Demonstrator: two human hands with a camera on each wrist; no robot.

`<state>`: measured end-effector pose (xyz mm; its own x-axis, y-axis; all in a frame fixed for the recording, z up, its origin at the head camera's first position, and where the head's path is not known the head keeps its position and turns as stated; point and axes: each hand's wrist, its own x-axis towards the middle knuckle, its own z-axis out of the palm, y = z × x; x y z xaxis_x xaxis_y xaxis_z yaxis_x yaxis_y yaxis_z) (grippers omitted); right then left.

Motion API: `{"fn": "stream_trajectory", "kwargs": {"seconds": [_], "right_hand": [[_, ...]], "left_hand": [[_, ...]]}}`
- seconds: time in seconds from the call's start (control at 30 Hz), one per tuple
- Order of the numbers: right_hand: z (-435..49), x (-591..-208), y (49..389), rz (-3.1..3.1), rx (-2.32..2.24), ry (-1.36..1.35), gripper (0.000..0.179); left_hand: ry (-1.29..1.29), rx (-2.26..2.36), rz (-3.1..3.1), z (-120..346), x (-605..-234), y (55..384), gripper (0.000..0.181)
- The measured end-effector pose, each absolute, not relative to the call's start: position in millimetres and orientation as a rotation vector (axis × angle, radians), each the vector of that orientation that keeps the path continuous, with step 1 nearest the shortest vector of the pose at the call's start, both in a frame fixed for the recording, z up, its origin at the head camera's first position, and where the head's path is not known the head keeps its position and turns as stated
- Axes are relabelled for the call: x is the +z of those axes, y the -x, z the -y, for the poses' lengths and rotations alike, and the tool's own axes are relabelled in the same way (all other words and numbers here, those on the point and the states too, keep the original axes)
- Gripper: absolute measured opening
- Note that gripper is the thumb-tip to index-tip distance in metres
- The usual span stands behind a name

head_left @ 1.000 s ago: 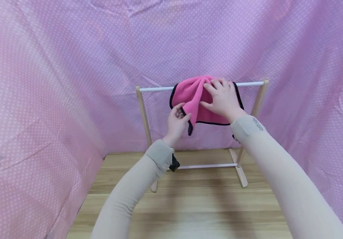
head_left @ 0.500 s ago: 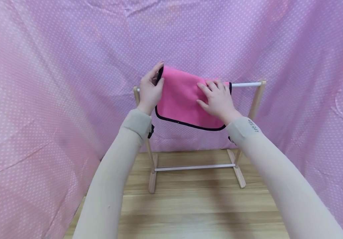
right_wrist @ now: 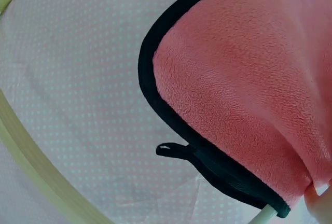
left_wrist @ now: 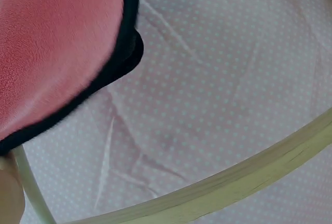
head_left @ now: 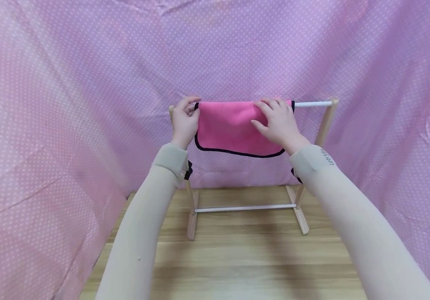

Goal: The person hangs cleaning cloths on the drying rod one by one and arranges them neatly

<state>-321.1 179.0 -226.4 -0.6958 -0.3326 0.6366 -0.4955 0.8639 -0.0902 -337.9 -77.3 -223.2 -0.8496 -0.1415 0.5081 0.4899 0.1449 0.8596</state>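
A pink towel (head_left: 229, 125) with black edging hangs over the white top bar (head_left: 314, 104) of a small wooden rack. At the towel's upper left corner my left hand (head_left: 185, 122) pinches the edge between thumb and fingers, close to the left post. My right hand (head_left: 280, 123) rests on the towel's upper right part, fingers spread across its top, thumb apart from them. Plush pink fabric (right_wrist: 233, 79) and a black loop (right_wrist: 174, 150) show in the right wrist view. In the left wrist view, the towel's dark-edged corner (left_wrist: 52, 37) hangs beside a bit of my hand (left_wrist: 10, 198).
The rack's right post (head_left: 323, 125) is wooden, and a lower white bar (head_left: 244, 208) joins its feet. It stands on a wood-grain tabletop (head_left: 252, 258). Pink dotted cloth (head_left: 125, 62) surrounds the table at the back and sides.
My left hand has carried the towel's bunched left corner up and left, then down to the bar. The towel now lies flat and spread along it. My right hand has stayed nearly in place.
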Motion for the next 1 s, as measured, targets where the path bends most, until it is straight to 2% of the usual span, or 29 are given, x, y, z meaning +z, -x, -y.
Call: {"fn": "stream_trajectory", "kwargs": {"seconds": [0.27,0.47,0.7,0.9,1.0], "right_hand": [[-200,-243,318,2.074,0.671,-0.559,0.034],[-213,-258,315,1.957,0.855,-0.452,0.031],[-225,-266,313,2.026,1.11,-0.191,0.035],[-230,-268,315,2.212,1.184,-0.229,0.046],[-229,-266,315,2.192,1.2,-0.243,0.045]], "left_hand": [[0.338,-1.672,2.007,76,-238,334,0.031],[0.321,-1.679,1.918,77,-242,333,0.034],[0.25,-1.644,1.943,80,-247,331,0.028],[0.228,-1.592,1.995,79,-249,334,0.026],[0.206,-1.585,2.015,77,-248,335,0.024]]}}
